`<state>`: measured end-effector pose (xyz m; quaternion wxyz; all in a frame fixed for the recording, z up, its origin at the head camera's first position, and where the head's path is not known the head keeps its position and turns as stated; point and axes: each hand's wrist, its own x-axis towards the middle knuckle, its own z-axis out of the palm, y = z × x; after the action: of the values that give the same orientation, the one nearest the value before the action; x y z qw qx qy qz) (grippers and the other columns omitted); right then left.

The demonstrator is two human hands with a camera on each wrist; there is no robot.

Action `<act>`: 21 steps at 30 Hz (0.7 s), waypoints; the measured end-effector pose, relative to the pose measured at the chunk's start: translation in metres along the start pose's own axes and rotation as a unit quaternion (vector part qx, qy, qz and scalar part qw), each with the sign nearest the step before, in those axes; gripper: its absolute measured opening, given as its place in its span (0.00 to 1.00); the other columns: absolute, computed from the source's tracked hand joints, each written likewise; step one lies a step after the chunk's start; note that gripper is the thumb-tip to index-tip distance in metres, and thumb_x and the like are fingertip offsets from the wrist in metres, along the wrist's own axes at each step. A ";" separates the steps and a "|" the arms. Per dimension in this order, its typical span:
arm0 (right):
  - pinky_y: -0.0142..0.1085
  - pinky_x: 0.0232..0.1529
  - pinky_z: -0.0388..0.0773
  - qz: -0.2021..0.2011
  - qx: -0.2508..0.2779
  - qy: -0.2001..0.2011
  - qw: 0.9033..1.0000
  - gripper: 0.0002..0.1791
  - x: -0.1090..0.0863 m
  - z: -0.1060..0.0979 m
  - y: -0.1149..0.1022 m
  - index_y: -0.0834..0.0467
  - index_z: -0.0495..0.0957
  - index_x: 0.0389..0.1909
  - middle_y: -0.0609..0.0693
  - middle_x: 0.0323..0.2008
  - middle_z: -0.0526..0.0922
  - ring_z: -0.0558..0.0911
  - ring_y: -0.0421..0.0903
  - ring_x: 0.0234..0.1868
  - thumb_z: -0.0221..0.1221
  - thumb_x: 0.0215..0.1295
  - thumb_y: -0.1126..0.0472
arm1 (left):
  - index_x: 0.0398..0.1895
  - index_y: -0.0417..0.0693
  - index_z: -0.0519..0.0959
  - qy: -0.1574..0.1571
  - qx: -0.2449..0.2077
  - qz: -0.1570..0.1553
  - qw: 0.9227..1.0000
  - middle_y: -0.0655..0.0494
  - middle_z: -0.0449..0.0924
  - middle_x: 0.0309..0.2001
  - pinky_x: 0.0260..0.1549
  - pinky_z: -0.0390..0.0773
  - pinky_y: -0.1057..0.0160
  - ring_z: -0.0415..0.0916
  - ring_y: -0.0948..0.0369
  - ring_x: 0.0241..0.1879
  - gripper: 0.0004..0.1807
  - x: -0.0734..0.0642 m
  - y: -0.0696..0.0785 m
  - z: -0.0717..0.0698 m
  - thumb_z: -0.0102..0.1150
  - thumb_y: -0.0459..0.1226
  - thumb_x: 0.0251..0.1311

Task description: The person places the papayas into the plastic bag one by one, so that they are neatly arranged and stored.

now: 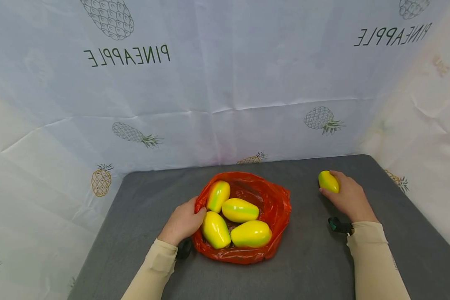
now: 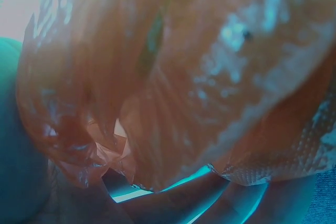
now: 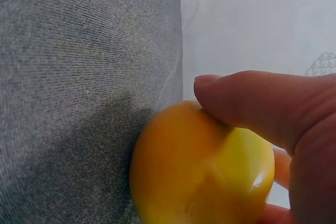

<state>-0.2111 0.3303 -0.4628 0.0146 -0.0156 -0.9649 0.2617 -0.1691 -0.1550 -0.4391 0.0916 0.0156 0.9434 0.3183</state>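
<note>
A red plastic bag (image 1: pixel 283 208) lies wide open on the table's middle, with several glossy yellow mangoes (image 1: pixel 240 210) with greenish streaks inside. My left hand (image 1: pixel 183 220) grips the bag's left rim, thumb over the edge. In the left wrist view, the crinkled bag film (image 2: pixel 173 103) fills most of the picture, and the fingers (image 2: pixel 184 198) curve beneath it. Over at the right, my right hand (image 1: pixel 350 198) holds another yellow mango (image 1: pixel 328 181) between thumb and fingers. Up close, that mango (image 3: pixel 194 171) sits right by the grey cloth, the thumb (image 3: pixel 247 98) across its upper side.
Grey cloth covers the table (image 1: pixel 307 266). A white curtain (image 1: pixel 225 75) with pineapple prints hangs along the back edge and both sides. Dark wrist straps (image 1: pixel 339 225) sit at both sleeve cuffs.
</note>
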 end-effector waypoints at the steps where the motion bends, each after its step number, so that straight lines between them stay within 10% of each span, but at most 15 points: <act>1: 0.68 0.54 0.76 0.000 -0.001 -0.001 1.000 0.46 0.000 0.000 0.000 0.68 0.58 0.82 0.79 0.69 0.70 0.75 0.72 0.57 0.65 0.75 0.47 | 0.70 0.41 0.77 0.000 0.000 -0.001 1.000 0.47 0.88 0.50 0.44 0.85 0.51 0.81 0.56 0.37 0.25 0.000 0.000 0.000 0.54 0.46 0.78; 21: 0.70 0.58 0.75 -0.007 -0.006 -0.003 1.000 0.46 0.001 -0.003 -0.006 0.67 0.59 0.81 0.78 0.70 0.70 0.75 0.72 0.58 0.65 0.74 0.45 | 0.70 0.40 0.76 0.001 0.003 -0.005 1.000 0.46 0.88 0.51 0.44 0.85 0.51 0.81 0.55 0.38 0.26 0.000 0.000 0.002 0.54 0.46 0.78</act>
<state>-0.2121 0.3266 -0.4573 0.0132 -0.0079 -0.9667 0.2555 -0.1688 -0.1537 -0.4400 0.0924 0.0112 0.9444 0.3155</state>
